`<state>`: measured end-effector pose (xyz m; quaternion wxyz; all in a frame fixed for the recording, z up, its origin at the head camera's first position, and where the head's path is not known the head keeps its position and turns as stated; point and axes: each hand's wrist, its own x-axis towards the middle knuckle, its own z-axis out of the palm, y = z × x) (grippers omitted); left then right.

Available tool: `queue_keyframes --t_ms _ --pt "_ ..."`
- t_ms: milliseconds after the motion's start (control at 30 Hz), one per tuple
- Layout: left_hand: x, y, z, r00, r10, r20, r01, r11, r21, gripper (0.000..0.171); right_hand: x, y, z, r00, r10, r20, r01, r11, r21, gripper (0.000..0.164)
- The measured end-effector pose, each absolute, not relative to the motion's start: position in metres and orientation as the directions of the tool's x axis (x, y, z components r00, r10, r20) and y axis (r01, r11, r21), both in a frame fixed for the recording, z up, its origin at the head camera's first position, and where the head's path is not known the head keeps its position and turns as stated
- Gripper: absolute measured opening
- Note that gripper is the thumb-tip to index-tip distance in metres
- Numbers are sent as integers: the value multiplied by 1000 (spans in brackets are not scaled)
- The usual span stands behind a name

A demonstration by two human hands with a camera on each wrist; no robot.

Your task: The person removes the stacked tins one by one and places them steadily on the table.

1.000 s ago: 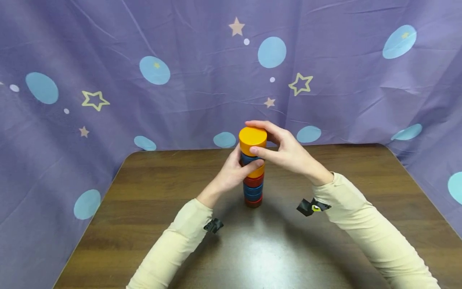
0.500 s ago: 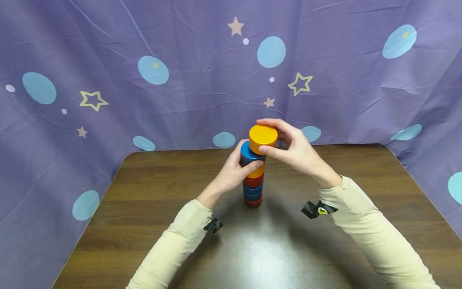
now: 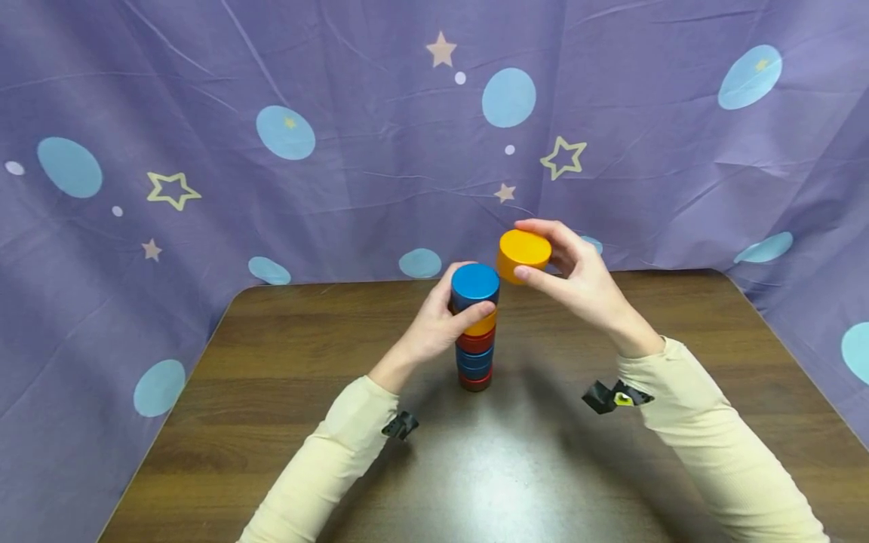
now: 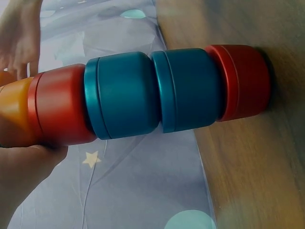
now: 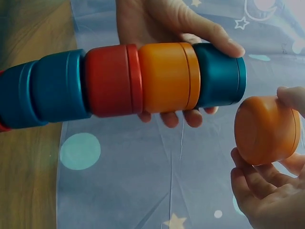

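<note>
A tower of small round lidded tins in blue, orange and red stands upright on the table. Its top is a blue tin (image 3: 475,283), over an orange tin (image 5: 167,78) and a red tin (image 5: 109,81). Two blue tins (image 4: 124,93) and a red tin (image 4: 245,83) form the lower part. The left hand (image 3: 434,320) grips the tower near its top, fingers behind and thumb in front. To the right, the right hand (image 3: 591,286) holds another orange tin (image 3: 524,255) between thumb and fingers, in the air and apart from the tower.
The brown wooden table (image 3: 305,362) ends at a purple curtain (image 3: 380,151) with stars and blue spots. Both forearms wear cream sleeves (image 3: 333,445), with a black wrist camera (image 3: 400,425) at the left cuff.
The right hand has taken the orange tin off the top of the tower and carried it rightward, uncovering the blue tin's lid. The left hand keeps its hold on the tower.
</note>
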<state>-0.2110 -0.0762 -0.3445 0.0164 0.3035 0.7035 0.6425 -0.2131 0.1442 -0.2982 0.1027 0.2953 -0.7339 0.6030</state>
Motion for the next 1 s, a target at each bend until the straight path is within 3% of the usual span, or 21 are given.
queue_keyframes --t_ms 300,567,833,1000 --pt "-208 -78 -343 -812 418 407 428 -48 902 63 -212 153 -311 -829 -286 481 -533 144 -834 51" --pt "-207 -78 -342 -818 404 409 424 -54 904 83 -209 155 -321 -834 -271 481 -548 295 -783 54" --pt "-208 -80 -343 -825 420 379 395 -52 917 71 -216 155 -348 -850 -266 456 -527 384 -758 56" --pt "-211 -80 -344 -821 427 379 396 -53 917 77 -213 152 -362 -877 -246 412 -479 403 -780 56"
